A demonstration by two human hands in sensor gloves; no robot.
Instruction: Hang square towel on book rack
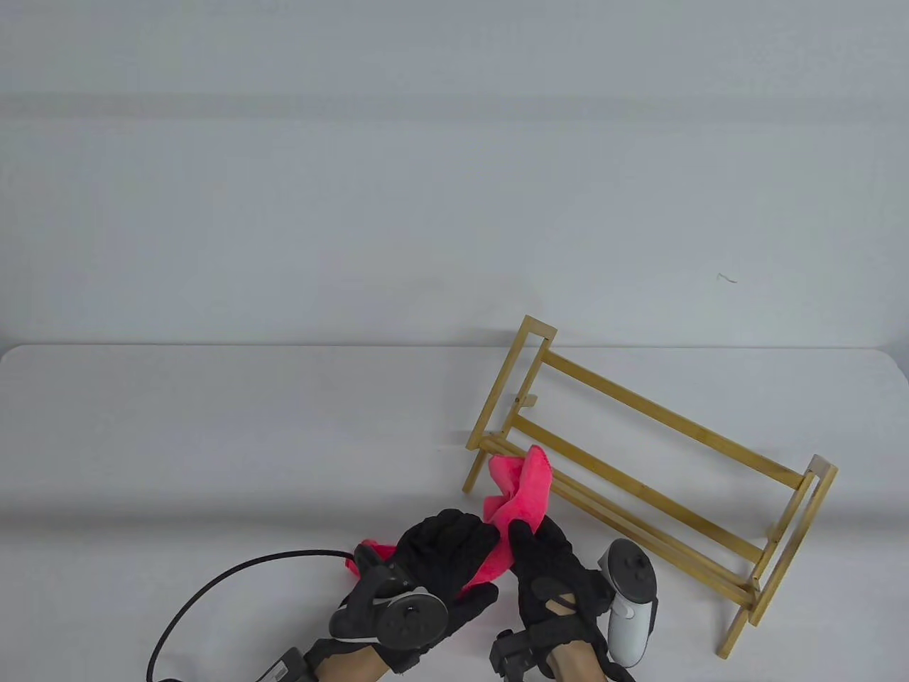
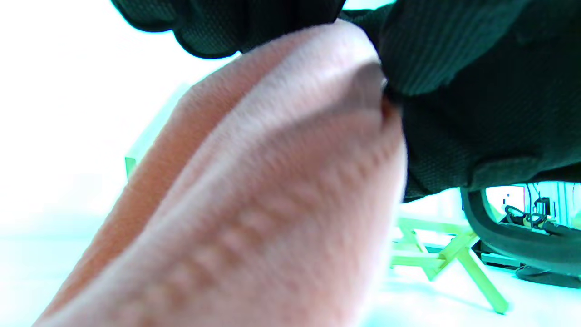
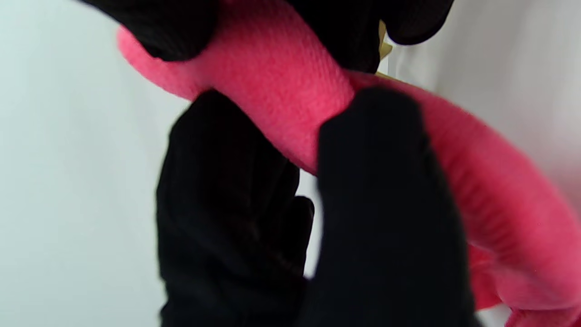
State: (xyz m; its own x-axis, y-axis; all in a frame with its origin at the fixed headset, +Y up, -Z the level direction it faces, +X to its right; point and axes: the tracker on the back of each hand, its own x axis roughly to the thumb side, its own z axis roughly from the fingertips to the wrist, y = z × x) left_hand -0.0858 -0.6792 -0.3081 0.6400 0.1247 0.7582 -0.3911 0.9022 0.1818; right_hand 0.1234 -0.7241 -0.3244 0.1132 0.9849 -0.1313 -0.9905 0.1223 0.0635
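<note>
Both hands, left and right, grip the pink towel (bunched) beside the rack.

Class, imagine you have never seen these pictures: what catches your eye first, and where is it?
The bright pink towel, bunched at the table's near edge, gripped by both black-gloved hands: left hand, right hand. Just behind and to the right stands the wooden book rack, set at an angle, the towel's far tip overlapping its lower rails.
</note>
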